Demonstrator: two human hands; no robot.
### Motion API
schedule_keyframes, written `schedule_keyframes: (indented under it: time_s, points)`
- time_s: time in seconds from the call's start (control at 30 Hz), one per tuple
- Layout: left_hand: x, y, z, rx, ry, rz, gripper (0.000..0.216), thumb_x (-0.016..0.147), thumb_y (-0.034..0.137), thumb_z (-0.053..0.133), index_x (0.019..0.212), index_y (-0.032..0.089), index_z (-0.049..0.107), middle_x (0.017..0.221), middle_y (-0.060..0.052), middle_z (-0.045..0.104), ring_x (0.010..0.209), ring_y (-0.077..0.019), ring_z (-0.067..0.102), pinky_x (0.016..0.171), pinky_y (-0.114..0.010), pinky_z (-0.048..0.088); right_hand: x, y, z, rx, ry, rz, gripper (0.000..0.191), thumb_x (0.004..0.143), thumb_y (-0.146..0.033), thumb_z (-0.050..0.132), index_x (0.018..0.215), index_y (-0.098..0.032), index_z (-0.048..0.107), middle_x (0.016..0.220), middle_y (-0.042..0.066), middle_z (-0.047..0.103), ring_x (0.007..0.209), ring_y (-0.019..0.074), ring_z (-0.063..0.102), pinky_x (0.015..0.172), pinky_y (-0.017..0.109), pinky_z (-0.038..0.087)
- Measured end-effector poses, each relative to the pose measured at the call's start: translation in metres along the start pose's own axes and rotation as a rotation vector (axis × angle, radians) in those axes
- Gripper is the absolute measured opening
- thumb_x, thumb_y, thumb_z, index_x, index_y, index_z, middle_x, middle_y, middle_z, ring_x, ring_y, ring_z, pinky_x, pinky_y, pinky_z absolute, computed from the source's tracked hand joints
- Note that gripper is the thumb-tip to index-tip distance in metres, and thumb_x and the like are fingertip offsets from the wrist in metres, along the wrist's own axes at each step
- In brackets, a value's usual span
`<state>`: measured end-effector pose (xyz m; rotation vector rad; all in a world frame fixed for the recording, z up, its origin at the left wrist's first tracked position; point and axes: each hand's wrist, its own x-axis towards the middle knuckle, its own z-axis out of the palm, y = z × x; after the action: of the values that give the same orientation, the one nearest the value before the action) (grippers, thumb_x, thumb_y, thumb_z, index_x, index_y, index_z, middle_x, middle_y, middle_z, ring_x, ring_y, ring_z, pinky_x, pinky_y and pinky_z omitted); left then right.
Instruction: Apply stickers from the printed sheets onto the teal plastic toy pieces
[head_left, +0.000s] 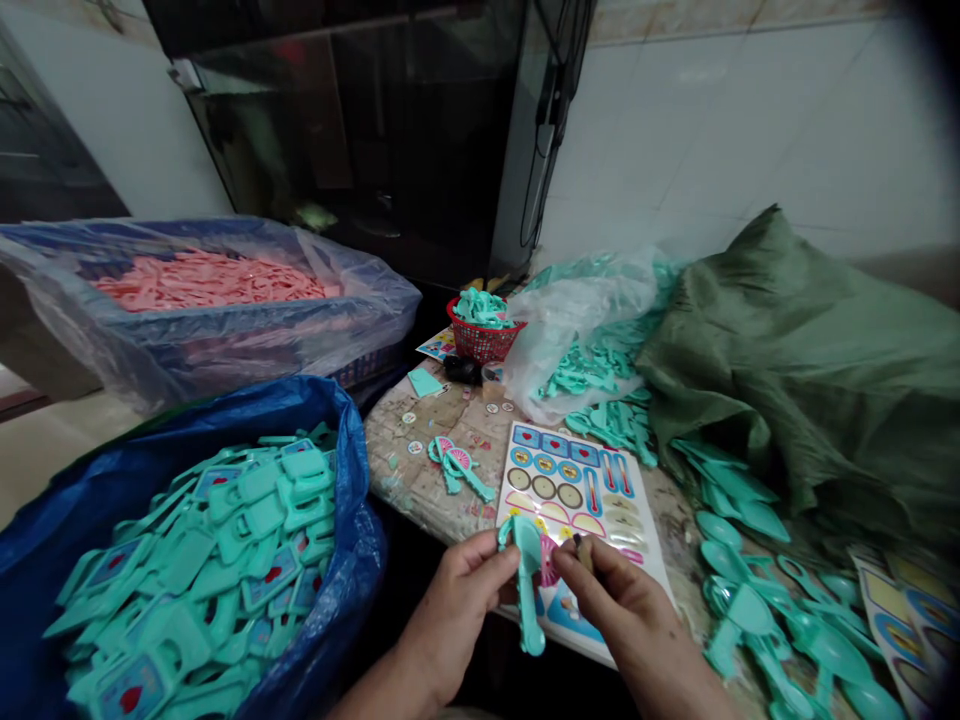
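My left hand [459,608] is closed on a teal plastic toy piece [529,570] with a long handle, pinched at its side above the table's front edge. Close beside the piece is a pink fan-shaped sticker [549,562], pinched in the fingertips of my right hand [626,600]. Something small and dark shows at those fingers; I cannot make it out. Beneath both hands lies a sticker sheet [637,500] with hearts, dials and thermometers. Just beyond, two teal pieces with pink fan stickers [459,466] lie crossed on the worn table [397,475].
At left, a blue bag [358,500] is full of teal pieces, with a plastic-lined crate [360,310] of pink pieces behind. A red basket [484,342], a clear bag [574,305] and a green sack [817,350] stand at the back. Teal spoons [750,610] are heaped at right.
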<state>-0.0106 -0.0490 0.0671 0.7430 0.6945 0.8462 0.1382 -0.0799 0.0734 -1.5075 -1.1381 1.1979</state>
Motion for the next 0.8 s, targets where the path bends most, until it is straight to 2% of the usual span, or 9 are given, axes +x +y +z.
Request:
schedule_keyframes:
  time_s: [0.17, 0.4, 0.8]
  points:
    - [-0.001, 0.001, 0.000, 0.027, -0.010, 0.019, 0.032, 0.082, 0.028, 0.055, 0.112, 0.016, 0.061, 0.098, -0.009, 0.068, 0.086, -0.0201, 0.062, 0.075, -0.029, 0.047, 0.004, 0.007, 0.001, -0.002, -0.024, -0.020, 0.036, 0.079, -0.049, 0.055, 0.062, -0.021, 0.040, 0.063, -0.005, 0.036, 0.061, 0.0116, 0.033, 0.056, 0.023, 0.032]
    - [-0.003, 0.003, 0.001, 0.198, 0.055, -0.013, 0.031, 0.080, 0.029, 0.057, 0.107, 0.016, 0.063, 0.091, -0.006, 0.067, 0.081, -0.0177, 0.059, 0.075, -0.029, 0.045, 0.010, 0.009, 0.003, -0.050, -0.005, -0.057, 0.041, 0.079, -0.050, 0.054, 0.059, -0.022, 0.033, 0.061, -0.006, 0.031, 0.059, 0.0117, 0.029, 0.056, 0.024, 0.030]
    - [-0.001, -0.001, -0.001, 0.198, 0.040, 0.014, 0.029, 0.080, 0.028, 0.056, 0.105, 0.016, 0.064, 0.088, -0.005, 0.067, 0.079, -0.0172, 0.059, 0.071, -0.027, 0.046, 0.012, 0.012, 0.002, -0.167, 0.033, -0.124, 0.039, 0.081, -0.048, 0.052, 0.059, -0.022, 0.034, 0.060, -0.006, 0.033, 0.057, 0.0116, 0.031, 0.053, 0.025, 0.031]
